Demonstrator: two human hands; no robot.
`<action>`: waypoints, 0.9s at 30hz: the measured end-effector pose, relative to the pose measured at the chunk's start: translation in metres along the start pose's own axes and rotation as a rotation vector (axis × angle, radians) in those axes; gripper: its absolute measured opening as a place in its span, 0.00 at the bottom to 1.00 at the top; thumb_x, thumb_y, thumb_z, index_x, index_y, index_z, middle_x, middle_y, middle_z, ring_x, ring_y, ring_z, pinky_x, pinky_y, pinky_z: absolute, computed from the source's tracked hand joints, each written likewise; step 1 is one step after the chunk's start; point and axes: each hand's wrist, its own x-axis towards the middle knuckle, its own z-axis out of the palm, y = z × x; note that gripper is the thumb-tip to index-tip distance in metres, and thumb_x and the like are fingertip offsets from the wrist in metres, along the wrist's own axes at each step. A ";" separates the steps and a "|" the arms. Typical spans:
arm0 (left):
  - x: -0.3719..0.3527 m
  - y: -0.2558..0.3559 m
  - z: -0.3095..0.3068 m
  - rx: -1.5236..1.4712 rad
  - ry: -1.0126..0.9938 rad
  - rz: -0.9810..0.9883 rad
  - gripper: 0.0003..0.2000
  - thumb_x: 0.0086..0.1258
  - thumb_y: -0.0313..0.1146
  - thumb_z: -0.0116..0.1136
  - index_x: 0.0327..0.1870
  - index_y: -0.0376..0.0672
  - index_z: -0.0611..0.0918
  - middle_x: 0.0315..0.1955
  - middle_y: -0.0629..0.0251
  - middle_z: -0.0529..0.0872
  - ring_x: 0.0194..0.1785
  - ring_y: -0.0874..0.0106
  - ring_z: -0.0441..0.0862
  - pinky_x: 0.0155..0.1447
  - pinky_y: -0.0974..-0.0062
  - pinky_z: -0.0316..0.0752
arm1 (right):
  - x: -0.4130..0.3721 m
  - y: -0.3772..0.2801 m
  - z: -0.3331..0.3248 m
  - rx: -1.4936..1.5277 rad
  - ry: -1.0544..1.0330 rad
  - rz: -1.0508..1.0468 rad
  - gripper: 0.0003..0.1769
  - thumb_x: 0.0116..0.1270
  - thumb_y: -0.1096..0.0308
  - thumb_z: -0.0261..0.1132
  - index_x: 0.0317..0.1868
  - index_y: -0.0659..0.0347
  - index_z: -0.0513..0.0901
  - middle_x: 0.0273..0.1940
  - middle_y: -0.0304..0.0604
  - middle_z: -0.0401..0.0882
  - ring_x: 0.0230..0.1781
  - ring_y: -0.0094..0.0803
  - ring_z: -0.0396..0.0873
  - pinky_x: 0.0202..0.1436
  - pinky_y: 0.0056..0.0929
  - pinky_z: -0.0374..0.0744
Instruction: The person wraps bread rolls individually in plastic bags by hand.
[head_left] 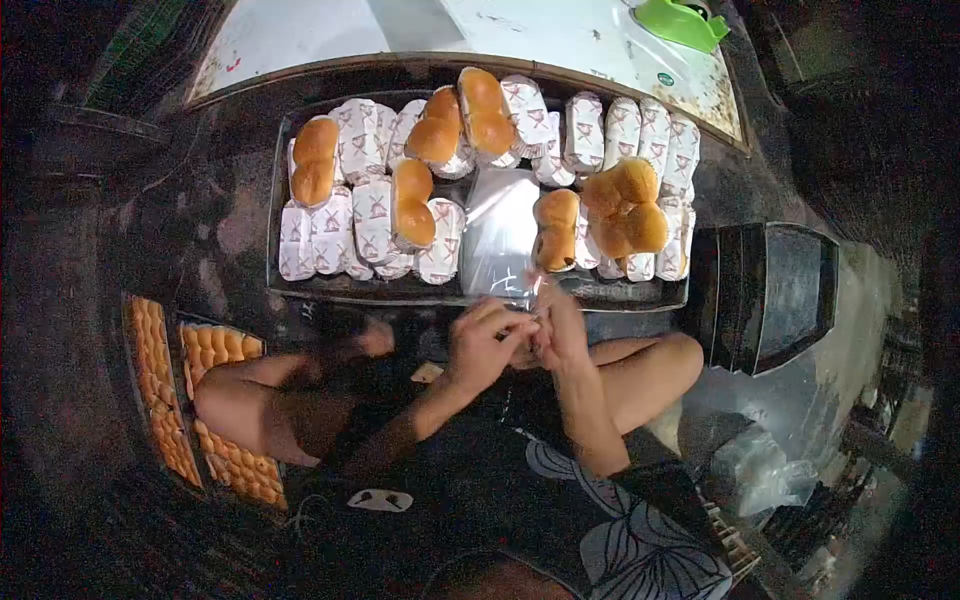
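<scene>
Both hands meet at the near edge of a black tray (pixel 360 293), at the end of a clear plastic bag (pixel 500 235) that lies over the tray's middle. My left hand (pixel 487 345) is closed, its fingertips pinched against those of the other hand. My right hand (pixel 562 328) is also closed, gripping the bag's near end; its fingertips are slightly blurred. Beside the bag sit a golden bun (pixel 556 230) on the right and another bun (pixel 413 205) on the left. Buns in printed white paper wrappers (pixel 325 235) fill both sides of the tray.
Beyond the tray stands a white surface (pixel 330 35) with a green plastic piece (pixel 682 24). Trays of buns (pixel 225 345) lie at the lower left. Stacked black trays (pixel 765 290) stand at the right, with crumpled clear plastic (pixel 760 470) below them.
</scene>
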 end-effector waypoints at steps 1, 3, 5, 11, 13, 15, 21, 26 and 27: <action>-0.003 -0.003 0.002 -0.005 -0.001 -0.005 0.11 0.52 0.32 0.64 0.36 0.40 0.80 0.33 0.63 0.81 0.34 0.74 0.77 0.37 0.79 0.72 | -0.001 -0.002 0.031 -0.002 0.006 0.003 0.22 0.65 0.63 0.49 0.54 0.70 0.65 0.48 0.45 0.72 0.43 0.30 0.73 0.45 0.31 0.74; 0.003 -0.010 0.004 -0.682 0.346 -0.251 0.22 0.52 0.28 0.62 0.51 0.44 0.72 0.48 0.62 0.72 0.51 0.71 0.71 0.50 0.73 0.69 | 0.004 0.002 0.079 0.125 -0.026 -0.512 0.20 0.68 0.64 0.46 0.55 0.69 0.65 0.50 0.47 0.71 0.51 0.35 0.69 0.54 0.29 0.70; 0.019 -0.042 -0.030 -1.467 0.387 -0.498 0.23 0.59 0.33 0.55 0.56 0.40 0.66 0.52 0.59 0.69 0.55 0.66 0.68 0.57 0.70 0.67 | 0.006 0.035 0.093 0.568 -0.471 -0.040 0.19 0.68 0.66 0.44 0.55 0.68 0.64 0.53 0.49 0.69 0.54 0.38 0.68 0.57 0.31 0.68; 0.000 -0.097 -0.133 -1.101 0.917 -0.256 0.18 0.66 0.40 0.44 0.51 0.37 0.66 0.44 0.54 0.73 0.51 0.66 0.70 0.58 0.68 0.66 | 0.119 0.070 0.110 -1.182 -0.049 -0.373 0.31 0.59 0.56 0.58 0.57 0.69 0.63 0.47 0.55 0.71 0.45 0.46 0.73 0.48 0.35 0.72; -0.004 -0.112 -0.150 -1.279 0.898 -0.222 0.19 0.67 0.39 0.43 0.53 0.36 0.65 0.45 0.53 0.72 0.52 0.66 0.68 0.58 0.66 0.65 | 0.162 0.088 0.122 -1.619 0.315 -0.678 0.35 0.52 0.56 0.64 0.56 0.69 0.66 0.34 0.59 0.77 0.36 0.48 0.77 0.42 0.34 0.73; -0.013 -0.139 -0.162 -1.657 0.828 -0.158 0.19 0.68 0.38 0.40 0.55 0.36 0.63 0.46 0.52 0.71 0.55 0.65 0.66 0.58 0.64 0.64 | 0.136 0.061 0.117 -1.224 -0.027 -0.734 0.30 0.49 0.59 0.65 0.52 0.64 0.72 0.38 0.58 0.76 0.34 0.47 0.75 0.39 0.33 0.73; 0.006 -0.071 -0.174 -1.970 0.606 -0.284 0.18 0.68 0.35 0.36 0.56 0.37 0.62 0.53 0.51 0.67 0.56 0.58 0.67 0.59 0.56 0.62 | -0.013 -0.006 0.140 -1.799 -0.383 -1.656 0.21 0.50 0.68 0.56 0.48 0.55 0.75 0.49 0.42 0.72 0.42 0.37 0.70 0.44 0.33 0.68; 0.035 0.007 -0.133 -0.677 0.731 -0.033 0.31 0.63 0.30 0.44 0.65 0.46 0.44 0.56 0.51 0.63 0.58 0.56 0.65 0.60 0.57 0.63 | -0.033 -0.018 0.141 -1.896 -0.423 -1.420 0.24 0.49 0.69 0.56 0.51 0.50 0.74 0.55 0.40 0.68 0.44 0.34 0.69 0.46 0.34 0.66; 0.034 0.006 -0.127 -0.677 0.737 -0.026 0.31 0.63 0.30 0.44 0.65 0.46 0.44 0.56 0.51 0.63 0.58 0.56 0.65 0.60 0.57 0.63 | -0.038 -0.014 0.135 -1.834 -0.522 -1.406 0.24 0.48 0.69 0.57 0.50 0.51 0.75 0.55 0.40 0.68 0.44 0.35 0.69 0.46 0.34 0.66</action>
